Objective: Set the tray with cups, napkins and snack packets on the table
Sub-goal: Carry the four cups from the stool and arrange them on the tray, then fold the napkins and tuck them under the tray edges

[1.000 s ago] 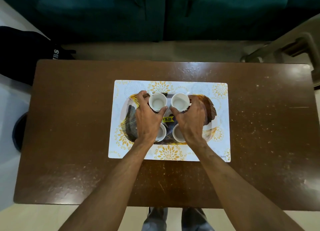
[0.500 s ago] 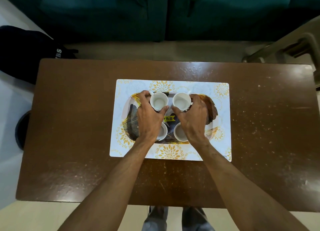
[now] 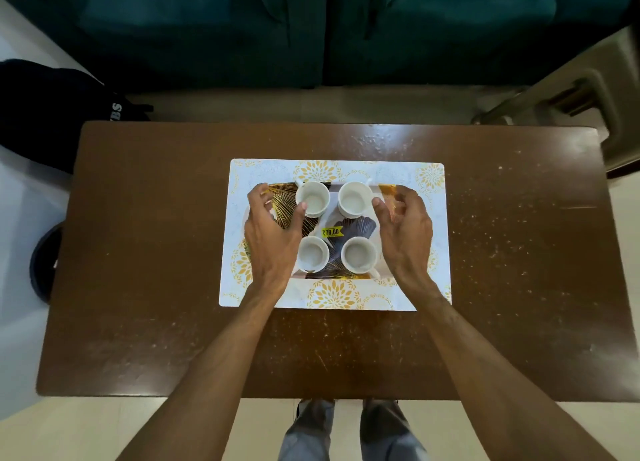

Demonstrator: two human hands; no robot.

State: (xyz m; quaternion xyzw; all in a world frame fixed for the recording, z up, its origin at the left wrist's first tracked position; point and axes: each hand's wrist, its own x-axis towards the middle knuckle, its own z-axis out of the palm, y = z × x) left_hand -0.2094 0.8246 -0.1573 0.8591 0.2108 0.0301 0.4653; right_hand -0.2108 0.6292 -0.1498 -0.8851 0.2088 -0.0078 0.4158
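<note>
Brown wood makes up the counter (image 3: 138, 252), which carries a white-and-gold placemat (image 3: 346, 169). The tray (image 3: 360, 225) lies centred on that mat, so a sideways tug on the tray could drag the mat askew.

Over the tray's left end hovers the left grip (image 3: 273, 232), fingers spread and loosely curved, pinching nothing. Over the tray's right end the right grip (image 3: 405, 232) mirrors it, likewise spread and empty. Each thumb sits just beside a cup at the tray's far edge; whether it touches, I cannot tell.

All four stand upright and close together on the tray: far-left cup (image 3: 312, 199), far-right cup (image 3: 356, 199), near-left cup (image 3: 312, 254), near-right cup (image 3: 359, 254). A careless sweep of either hand could knock one into its neighbour or tip it over. No napkins or snack packets show, and squeezing them in would risk jostling the cups.

At the tray's middle lies a yellow price sticker (image 3: 331, 232).
</note>
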